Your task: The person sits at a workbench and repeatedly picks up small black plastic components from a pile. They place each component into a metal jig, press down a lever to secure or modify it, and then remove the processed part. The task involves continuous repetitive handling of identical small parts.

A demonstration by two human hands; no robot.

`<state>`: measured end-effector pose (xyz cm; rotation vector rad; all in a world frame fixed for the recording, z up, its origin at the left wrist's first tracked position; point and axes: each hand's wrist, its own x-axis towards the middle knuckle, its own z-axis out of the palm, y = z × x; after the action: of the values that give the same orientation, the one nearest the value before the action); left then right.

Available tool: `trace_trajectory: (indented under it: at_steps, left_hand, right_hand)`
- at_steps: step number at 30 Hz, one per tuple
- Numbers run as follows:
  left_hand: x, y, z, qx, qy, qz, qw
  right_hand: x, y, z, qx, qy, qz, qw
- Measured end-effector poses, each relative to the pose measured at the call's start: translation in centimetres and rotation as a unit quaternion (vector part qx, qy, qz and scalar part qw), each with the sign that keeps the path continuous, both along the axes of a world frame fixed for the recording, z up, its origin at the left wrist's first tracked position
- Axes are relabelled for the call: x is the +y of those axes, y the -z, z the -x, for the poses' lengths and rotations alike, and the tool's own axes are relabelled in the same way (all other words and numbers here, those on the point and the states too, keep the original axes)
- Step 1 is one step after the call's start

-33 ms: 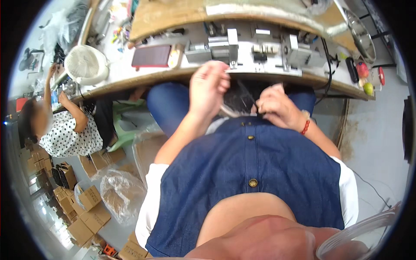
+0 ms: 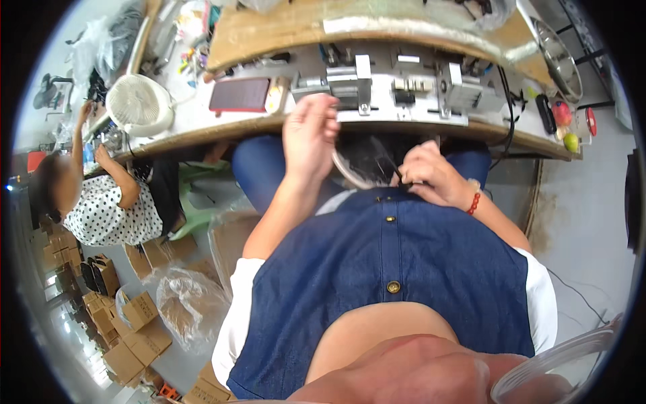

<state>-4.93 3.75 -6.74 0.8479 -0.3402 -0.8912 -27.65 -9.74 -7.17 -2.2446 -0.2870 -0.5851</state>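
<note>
Close to the body, just beyond the blue denim garment, the right hand has its fingers closed on a small dark piece; its exact form I cannot tell. For good handling, I would say, the pinch should be light but sure, near one end of the piece, so that the other end stays free to be guided. Because the piece is thin, it could turn or slip between the fingers; the thumb should support it from below.

In pose, the right forearm enters from the lower right, with a red bead bracelet at the wrist, and the hand points inward with bent fingers. Beside this hand, over the lap, is a see-through container with a pale rim and something dark in it. To work above it seems wise, since a dropped piece may be caught there.

A little farther, the left hand is raised higher, apart from the right hand, its forearm almost upright and its fingers curled together. Whether it holds something small, I cannot tell. It is in front of the edge of the desk, and its fingertips overlap the metal fixture in view; contact is not clear. This hand should avoid pushing the fixture.
</note>
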Motion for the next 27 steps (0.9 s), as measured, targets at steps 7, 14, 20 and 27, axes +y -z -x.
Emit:
trace_trajectory:
  at_steps: [7, 14, 20, 27]
  left_hand:
    - [-2.4, -6.0, -5.7, -0.371, -0.012, -0.052, 0.927]
    - [-10.9, -6.5, -14.2, -0.788, -0.153, -0.115, 0.585]
    - [-13.9, -4.9, -16.7, -0.748, -0.092, -0.158, 0.638]
    - [-13.5, -6.4, -15.7, -0.777, 0.017, -0.159, 0.609]
  right_hand:
    - [-2.6, -1.3, 0.1, 0.278, 0.043, 0.088, 0.956]
    - [-10.7, -10.5, -11.9, -0.034, 0.208, 0.196, 0.958]
    - [-21.3, -11.5, -28.7, -0.005, 0.444, 0.244, 0.862]
    - [-21.5, -12.8, -36.5, 0.293, 0.475, 0.231, 0.797]
